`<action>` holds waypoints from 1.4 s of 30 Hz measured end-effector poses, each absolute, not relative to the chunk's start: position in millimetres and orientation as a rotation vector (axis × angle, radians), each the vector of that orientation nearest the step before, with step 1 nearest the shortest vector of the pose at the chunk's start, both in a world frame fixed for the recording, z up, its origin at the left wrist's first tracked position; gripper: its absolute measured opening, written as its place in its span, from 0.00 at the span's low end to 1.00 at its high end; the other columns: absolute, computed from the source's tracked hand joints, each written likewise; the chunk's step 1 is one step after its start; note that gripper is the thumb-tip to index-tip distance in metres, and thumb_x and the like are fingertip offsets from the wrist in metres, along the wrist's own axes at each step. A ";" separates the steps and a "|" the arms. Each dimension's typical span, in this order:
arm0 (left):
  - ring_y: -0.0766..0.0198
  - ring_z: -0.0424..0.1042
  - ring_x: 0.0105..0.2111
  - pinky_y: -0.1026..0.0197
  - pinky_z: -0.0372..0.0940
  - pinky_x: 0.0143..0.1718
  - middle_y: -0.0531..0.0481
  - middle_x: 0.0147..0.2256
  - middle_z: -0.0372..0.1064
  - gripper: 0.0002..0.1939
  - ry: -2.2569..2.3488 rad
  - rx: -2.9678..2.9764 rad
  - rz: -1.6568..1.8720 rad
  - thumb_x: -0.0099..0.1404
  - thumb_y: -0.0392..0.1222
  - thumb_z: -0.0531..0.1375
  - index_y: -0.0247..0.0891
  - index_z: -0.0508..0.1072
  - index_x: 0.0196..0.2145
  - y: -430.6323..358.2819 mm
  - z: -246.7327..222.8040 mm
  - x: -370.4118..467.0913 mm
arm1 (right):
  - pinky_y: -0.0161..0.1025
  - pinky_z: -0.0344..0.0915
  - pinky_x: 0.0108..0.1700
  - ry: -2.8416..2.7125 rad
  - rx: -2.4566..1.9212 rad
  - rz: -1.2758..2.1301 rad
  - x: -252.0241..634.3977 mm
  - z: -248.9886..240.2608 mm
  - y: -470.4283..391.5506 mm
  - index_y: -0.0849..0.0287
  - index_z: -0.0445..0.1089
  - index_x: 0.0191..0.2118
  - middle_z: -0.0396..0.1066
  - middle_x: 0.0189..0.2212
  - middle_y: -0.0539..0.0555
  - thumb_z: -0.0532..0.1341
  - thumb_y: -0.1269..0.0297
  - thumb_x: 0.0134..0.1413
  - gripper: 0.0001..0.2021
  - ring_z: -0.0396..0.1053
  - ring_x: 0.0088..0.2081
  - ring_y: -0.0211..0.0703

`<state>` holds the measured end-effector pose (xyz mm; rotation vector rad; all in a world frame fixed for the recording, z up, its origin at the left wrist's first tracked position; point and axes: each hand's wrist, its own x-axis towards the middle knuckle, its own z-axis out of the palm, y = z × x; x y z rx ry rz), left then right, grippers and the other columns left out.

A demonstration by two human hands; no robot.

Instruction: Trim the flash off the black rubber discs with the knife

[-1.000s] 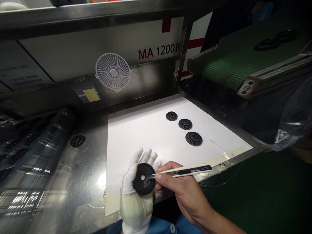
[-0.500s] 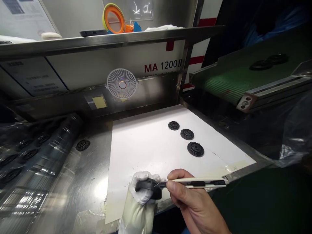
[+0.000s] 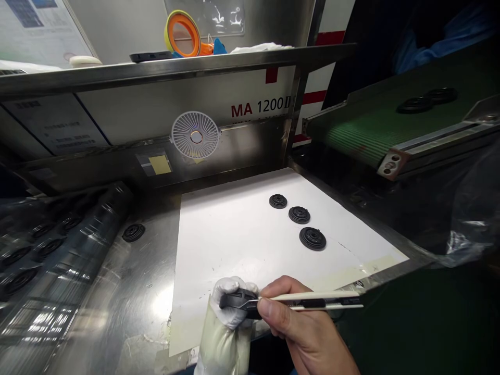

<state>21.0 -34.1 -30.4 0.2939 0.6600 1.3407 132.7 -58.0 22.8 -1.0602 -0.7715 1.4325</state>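
Gloved in white, my left hand (image 3: 228, 307) is closed round a black round plastic part (image 3: 237, 299) at the front edge of the white sheet (image 3: 222, 234). My bare right hand (image 3: 297, 317) grips a white utility knife (image 3: 316, 300), its blade lying against the part. Where exactly the edge touches is too small to tell. Farther back on the sheet, three similar black discs rest in a slanting row: a near disc (image 3: 312, 238), a middle disc (image 3: 299, 214) and a far disc (image 3: 278, 201).
Another black disc (image 3: 133, 232) lies on the metal table at left, beside a plastic-covered tray (image 3: 47, 250) of several discs. A green conveyor (image 3: 367, 125) carrying black parts runs at right. A small fan (image 3: 196, 134) stands behind, under a shelf (image 3: 219, 61) holding orange tape (image 3: 183, 34).
The knife blade has shifted slightly left and lower across the part. My right hand has moved a little left, and my left hand slightly right. The discs on the sheet stay put.
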 end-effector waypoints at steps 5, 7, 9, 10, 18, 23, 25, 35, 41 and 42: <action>0.57 0.73 0.32 0.56 0.69 0.35 0.51 0.31 0.72 0.15 0.662 0.325 1.355 0.45 0.36 0.69 0.45 0.71 0.31 -37.0 -28.9 21.6 | 0.34 0.54 0.29 -0.758 -1.050 1.415 132.9 22.5 -57.3 0.57 0.70 0.30 0.61 0.19 0.46 0.68 0.56 0.46 0.11 0.54 0.24 0.35; 0.58 0.72 0.32 0.56 0.69 0.34 0.50 0.31 0.72 0.15 0.661 0.325 1.337 0.46 0.38 0.70 0.44 0.71 0.32 -36.6 -30.4 20.4 | 0.34 0.54 0.29 -0.774 -1.044 1.426 133.5 22.6 -58.1 0.58 0.71 0.29 0.61 0.19 0.46 0.69 0.56 0.45 0.11 0.55 0.24 0.35; 0.61 0.71 0.30 0.59 0.68 0.34 0.51 0.29 0.70 0.14 0.656 0.329 1.326 0.46 0.39 0.70 0.42 0.71 0.31 -36.5 -30.1 18.4 | 0.34 0.54 0.28 -0.782 -1.037 1.469 135.8 23.8 -58.4 0.59 0.71 0.28 0.62 0.18 0.47 0.69 0.58 0.43 0.11 0.55 0.24 0.34; 0.63 0.71 0.29 0.61 0.68 0.33 0.52 0.28 0.70 0.14 0.657 0.335 1.321 0.47 0.39 0.69 0.42 0.71 0.31 -37.0 -28.6 17.5 | 0.34 0.54 0.28 -0.785 -1.028 1.507 137.6 24.7 -58.0 0.59 0.71 0.28 0.63 0.19 0.47 0.70 0.58 0.43 0.11 0.56 0.24 0.34; 0.65 0.67 0.21 0.66 0.58 0.21 0.49 0.23 0.69 0.10 0.596 0.515 1.172 0.53 0.40 0.65 0.38 0.70 0.33 -46.1 -7.0 17.6 | 0.34 0.53 0.28 -0.798 -0.968 1.642 149.2 30.7 -45.0 0.61 0.70 0.28 0.63 0.18 0.46 0.69 0.63 0.44 0.09 0.56 0.24 0.33; 0.65 0.66 0.20 0.66 0.56 0.19 0.47 0.22 0.68 0.08 0.518 0.641 1.132 0.55 0.42 0.63 0.36 0.71 0.32 -44.0 -11.9 17.1 | 0.34 0.53 0.29 -0.805 -0.964 1.665 148.2 27.6 -44.8 0.62 0.70 0.28 0.63 0.18 0.46 0.69 0.64 0.44 0.09 0.56 0.24 0.33; 0.65 0.67 0.19 0.66 0.56 0.19 0.48 0.22 0.69 0.08 0.512 0.662 1.119 0.56 0.42 0.63 0.37 0.71 0.32 -43.8 -13.7 16.7 | 0.33 0.53 0.28 -0.814 -0.956 1.665 150.0 27.2 -44.7 0.62 0.70 0.28 0.64 0.18 0.46 0.69 0.65 0.43 0.09 0.57 0.24 0.33; 0.65 0.69 0.22 0.64 0.61 0.24 0.51 0.26 0.68 0.14 0.762 0.463 1.135 0.53 0.44 0.65 0.40 0.68 0.37 -48.3 -17.3 14.9 | 0.31 0.54 0.26 -0.929 -0.999 1.768 168.6 21.2 -51.1 0.63 0.71 0.26 0.66 0.19 0.48 0.72 0.63 0.37 0.12 0.58 0.23 0.32; 0.54 0.70 0.43 0.52 0.63 0.49 0.47 0.41 0.72 0.17 1.561 1.179 1.145 0.53 0.48 0.63 0.41 0.73 0.41 -6.2 -11.9 -55.4 | 0.32 0.57 0.30 -1.297 -1.223 1.330 179.0 4.9 -45.9 0.58 0.72 0.31 0.66 0.24 0.48 0.64 0.56 0.51 0.10 0.60 0.28 0.35; 0.53 0.69 0.46 0.52 0.60 0.53 0.49 0.43 0.72 0.16 1.704 1.382 1.140 0.54 0.48 0.62 0.43 0.73 0.41 6.6 -16.4 -80.1 | 0.32 0.57 0.30 -1.385 -1.290 1.233 181.0 -0.8 -44.7 0.57 0.73 0.33 0.66 0.24 0.48 0.61 0.55 0.54 0.11 0.61 0.28 0.36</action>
